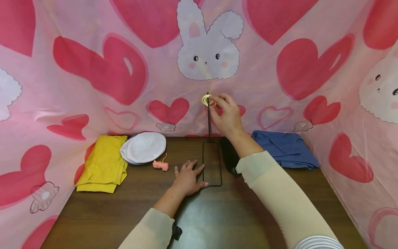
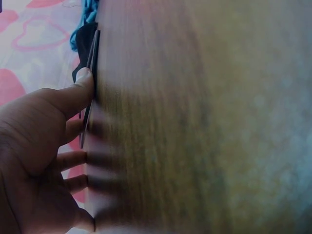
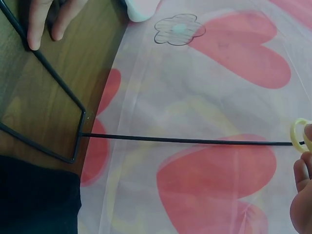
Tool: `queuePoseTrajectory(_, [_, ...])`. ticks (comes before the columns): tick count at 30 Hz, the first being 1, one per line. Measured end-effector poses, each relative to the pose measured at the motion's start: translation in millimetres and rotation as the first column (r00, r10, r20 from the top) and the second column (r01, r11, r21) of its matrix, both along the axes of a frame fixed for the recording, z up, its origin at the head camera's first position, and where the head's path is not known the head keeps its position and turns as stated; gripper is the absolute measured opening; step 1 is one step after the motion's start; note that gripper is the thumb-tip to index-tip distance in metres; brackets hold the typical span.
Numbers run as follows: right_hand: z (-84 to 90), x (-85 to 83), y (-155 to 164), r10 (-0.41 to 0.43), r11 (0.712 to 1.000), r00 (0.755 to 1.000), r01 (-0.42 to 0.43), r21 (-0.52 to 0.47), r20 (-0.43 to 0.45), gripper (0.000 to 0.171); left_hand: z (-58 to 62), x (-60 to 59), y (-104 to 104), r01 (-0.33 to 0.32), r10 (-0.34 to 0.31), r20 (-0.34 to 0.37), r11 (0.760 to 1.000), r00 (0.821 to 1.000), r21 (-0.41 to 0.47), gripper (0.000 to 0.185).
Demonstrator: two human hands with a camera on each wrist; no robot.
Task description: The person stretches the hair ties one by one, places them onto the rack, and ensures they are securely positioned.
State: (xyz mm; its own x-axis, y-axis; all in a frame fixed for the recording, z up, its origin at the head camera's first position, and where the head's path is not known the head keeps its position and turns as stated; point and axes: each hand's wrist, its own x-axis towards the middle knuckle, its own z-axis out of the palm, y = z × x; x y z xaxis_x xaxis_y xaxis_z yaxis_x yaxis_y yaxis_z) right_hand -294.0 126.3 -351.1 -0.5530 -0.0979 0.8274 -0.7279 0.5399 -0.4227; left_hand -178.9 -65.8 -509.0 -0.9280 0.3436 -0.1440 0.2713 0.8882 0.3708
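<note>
A black wire stand [image 1: 203, 152] has a flat rectangular base on the table and a tall upright rod. At the rod's top, my right hand [image 1: 228, 117] pinches a pale yellow ring [image 1: 205, 100], with what look like two loops there. The right wrist view shows the ring [image 3: 294, 136] around or against the rod's end; which of these is unclear. My left hand [image 1: 186, 180] rests on the table with fingers spread, touching the base's left side. Its thumb lies on the wire near the front corner, as the left wrist view also shows.
On the left are folded yellow cloth [image 1: 104, 162], a white round cap-like item [image 1: 146, 148] and a small pink yarn bundle [image 1: 160, 165]. Right of the base lies a black item [image 1: 228, 155], partly behind my right arm, then folded blue cloth [image 1: 283, 148]. Patterned sheeting [image 1: 168, 76] encloses the table.
</note>
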Motion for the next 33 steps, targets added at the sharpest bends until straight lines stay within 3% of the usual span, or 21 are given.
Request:
queuePoseTrajectory(8, [-7.1,9.9,9.4,-0.013,1.000,1.000,0.013,-0.001,-0.019,0.030,0.5,0.6,0.0,0.004,-0.004,0.002,1.000,1.000,-0.001,0.078])
queuePoseTrajectory(21, [-29.3,51.3,36.0,0.033,0.999,0.999,-0.033,0.033,-0.007,0.029,0.6,0.2,-0.5,0.003,-0.003,0.008,1.000,1.000,-0.006,0.078])
queuePoseTrajectory(33, [-44.5,84.8,57.7,0.002,0.997,0.999,-0.005,0.076,0.043,0.034,2.6,1.1,-0.2,0.003,-0.003,0.015,1.000,1.000,-0.004,0.078])
